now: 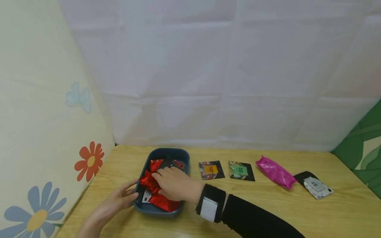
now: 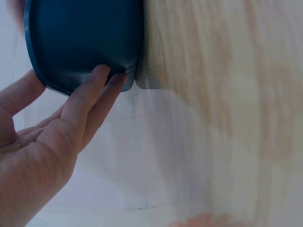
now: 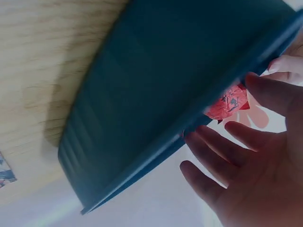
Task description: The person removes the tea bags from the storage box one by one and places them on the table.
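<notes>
A dark blue plastic bin [image 1: 162, 152] stands on the table and holds several red shiny packets [image 1: 150, 181], a black packet [image 1: 168, 163] and a small white one [image 1: 147, 196]. My left hand [image 1: 119, 200] touches the bin's left outer side; in the left wrist view its fingers [image 2: 78, 101] lie nearly straight against the wall. Over the bin's contents is my right hand [image 1: 175, 183], fingers loosely bent and spread. The right wrist view shows those fingers [image 3: 208, 156] at the rim, near a red packet [image 3: 227, 103], with nothing visibly pinched between them.
Right of the bin lie a flat packet with an orange label [image 1: 211, 169], another with a green label [image 1: 241, 170], a pink packet [image 1: 276, 173] and a black-and-silver packet [image 1: 317, 187]. White cloth [image 1: 223, 82] hangs behind the wooden table [image 1: 238, 211].
</notes>
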`<control>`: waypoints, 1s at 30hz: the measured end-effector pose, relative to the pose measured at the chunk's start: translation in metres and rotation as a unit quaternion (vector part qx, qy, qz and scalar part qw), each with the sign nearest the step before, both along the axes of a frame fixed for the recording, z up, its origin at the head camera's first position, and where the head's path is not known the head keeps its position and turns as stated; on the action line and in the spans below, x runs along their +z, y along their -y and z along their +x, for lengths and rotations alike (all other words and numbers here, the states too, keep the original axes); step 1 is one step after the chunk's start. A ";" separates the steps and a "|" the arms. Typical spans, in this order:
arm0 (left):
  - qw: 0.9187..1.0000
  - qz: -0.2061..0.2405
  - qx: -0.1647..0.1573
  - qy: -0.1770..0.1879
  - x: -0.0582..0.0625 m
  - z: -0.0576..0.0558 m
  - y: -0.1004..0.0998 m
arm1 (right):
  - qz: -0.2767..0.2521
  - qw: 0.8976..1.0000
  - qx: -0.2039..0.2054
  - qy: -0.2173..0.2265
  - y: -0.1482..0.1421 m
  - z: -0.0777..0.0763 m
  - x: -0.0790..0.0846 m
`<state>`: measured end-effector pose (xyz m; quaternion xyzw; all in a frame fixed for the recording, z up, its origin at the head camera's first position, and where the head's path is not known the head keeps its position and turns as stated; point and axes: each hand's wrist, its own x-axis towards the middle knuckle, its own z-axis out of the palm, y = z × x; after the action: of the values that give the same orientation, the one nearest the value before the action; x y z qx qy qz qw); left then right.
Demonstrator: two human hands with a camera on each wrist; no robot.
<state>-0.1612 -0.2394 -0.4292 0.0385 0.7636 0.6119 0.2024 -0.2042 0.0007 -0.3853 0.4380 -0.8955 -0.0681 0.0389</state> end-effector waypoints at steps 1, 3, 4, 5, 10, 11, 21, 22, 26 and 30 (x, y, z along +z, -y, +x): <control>1.000 0.000 -0.001 0.000 0.000 0.000 0.000 | 0.004 1.000 -0.011 0.015 0.004 -0.001 0.002; 1.000 0.001 -0.004 0.001 0.001 0.000 0.000 | 0.012 0.998 -0.034 0.054 0.013 -0.005 0.006; 1.000 0.004 -0.006 0.002 0.001 0.000 0.000 | 0.014 0.996 -0.050 0.077 0.018 -0.006 0.008; 1.000 0.005 -0.009 0.001 0.001 0.000 0.001 | 0.016 0.993 -0.063 0.097 0.023 -0.008 0.010; 1.000 0.010 -0.016 0.002 0.001 0.001 0.003 | 0.020 0.983 -0.102 0.152 0.046 -0.015 0.014; 1.000 0.011 -0.015 0.002 0.001 0.001 0.003 | 0.021 0.982 -0.108 0.156 0.049 -0.016 0.014; 1.000 0.003 -0.014 0.009 0.002 0.000 0.002 | 0.015 0.965 -0.191 0.181 0.068 -0.017 0.013; 1.000 0.001 -0.013 0.009 0.002 0.000 0.002 | 0.012 0.965 -0.192 0.179 0.068 -0.017 0.014; 1.000 -0.003 -0.011 0.009 0.002 -0.001 0.001 | 0.010 0.968 -0.183 0.171 0.070 -0.016 0.016; 1.000 -0.006 -0.006 0.011 0.004 -0.001 0.000 | 0.017 0.972 -0.176 0.154 0.071 -0.014 0.017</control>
<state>-0.1622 -0.2392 -0.4256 0.0351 0.7650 0.6061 0.2149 -0.2186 -0.0705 -0.3688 0.2791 -0.9525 -0.0209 -0.1200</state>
